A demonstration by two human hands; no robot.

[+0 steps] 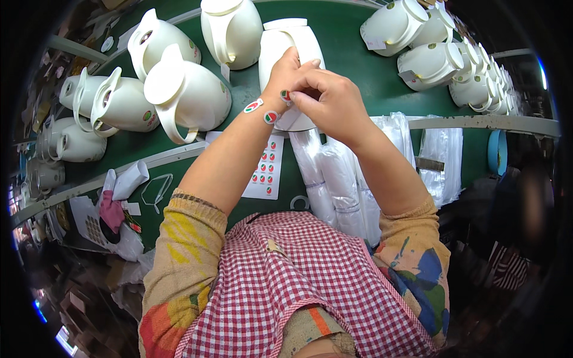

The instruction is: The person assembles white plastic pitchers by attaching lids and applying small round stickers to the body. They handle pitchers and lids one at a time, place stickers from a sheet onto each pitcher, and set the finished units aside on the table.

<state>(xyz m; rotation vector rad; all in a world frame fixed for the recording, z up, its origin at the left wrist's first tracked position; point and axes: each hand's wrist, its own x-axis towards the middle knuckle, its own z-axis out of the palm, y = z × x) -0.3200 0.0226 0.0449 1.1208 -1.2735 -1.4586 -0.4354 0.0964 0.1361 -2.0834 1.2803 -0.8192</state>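
A white jug stands on the green conveyor belt in front of me. My left hand is against its front, closed around what looks like the handle; my right hand hides some of the fingers. Three round red, green and white stickers are on my left wrist and forearm. With thumb and forefinger, my right hand pinches the edge of the sticker closest to the left hand. The other two, an outer sticker and a middle sticker, lie flat on the skin.
Several white jugs stand on the left, and more jugs line the belt at the right. Below my hands lie a sticker sheet and bundles of clear plastic bags. A metal rail edges the belt. A blue ring-shaped item is at far right.
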